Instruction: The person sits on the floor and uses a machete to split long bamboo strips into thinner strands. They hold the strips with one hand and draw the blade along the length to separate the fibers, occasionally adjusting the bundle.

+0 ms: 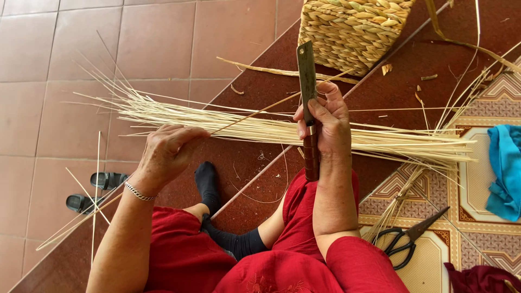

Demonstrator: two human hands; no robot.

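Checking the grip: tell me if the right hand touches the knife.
Touching. The head view shows the right hand with fingers wrapped around the knife.

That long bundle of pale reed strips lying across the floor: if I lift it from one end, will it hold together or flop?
The bundle of strips would probably sag and splay: the strips are thin, long and lie loose, fanning out at the left end. It looks light for its length. The single strip pinched by the left hand holds fairly straight, so each seems springy.

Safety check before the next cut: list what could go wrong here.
The knife blade stands close to the right hand fingers gripping it, so a slip could cut them. The thin strip pinched by the left hand could snap or splinter. The scissors lie open beside the knee.
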